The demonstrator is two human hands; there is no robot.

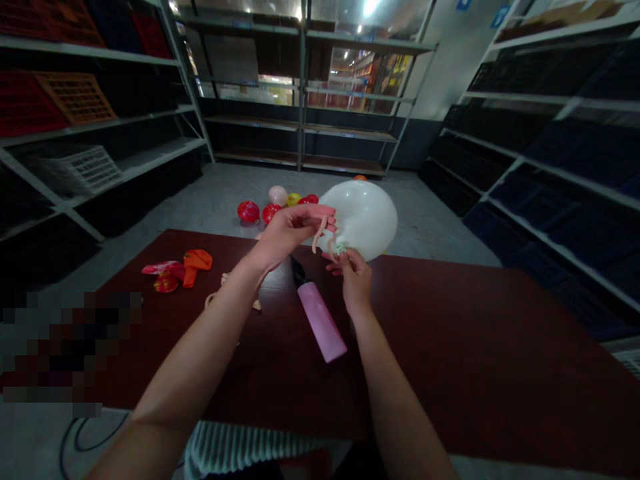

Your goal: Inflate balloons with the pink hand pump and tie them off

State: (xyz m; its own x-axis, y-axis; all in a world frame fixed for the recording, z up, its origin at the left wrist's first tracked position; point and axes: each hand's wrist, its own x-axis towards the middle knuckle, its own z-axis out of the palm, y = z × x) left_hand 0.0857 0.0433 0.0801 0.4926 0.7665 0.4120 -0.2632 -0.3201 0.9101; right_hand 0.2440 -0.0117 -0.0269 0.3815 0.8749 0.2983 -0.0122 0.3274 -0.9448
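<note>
An inflated white balloon (364, 217) hovers above the far edge of the dark red table (475, 347). My left hand (287, 230) is closed on a pale string or ribbon that hangs by the balloon's neck. Just below, my right hand (353, 273) pinches the balloon's neck with fingers pressed together. A pink hand pump (320, 320) lies on the table under both hands, its black nozzle pointing away from me.
Flat red and orange balloons (180, 270) lie on the table's left part. Several inflated balloons (273, 203) rest on the grey floor beyond the table. Metal shelving lines the left, back and right walls. A cable lies on the floor at lower left.
</note>
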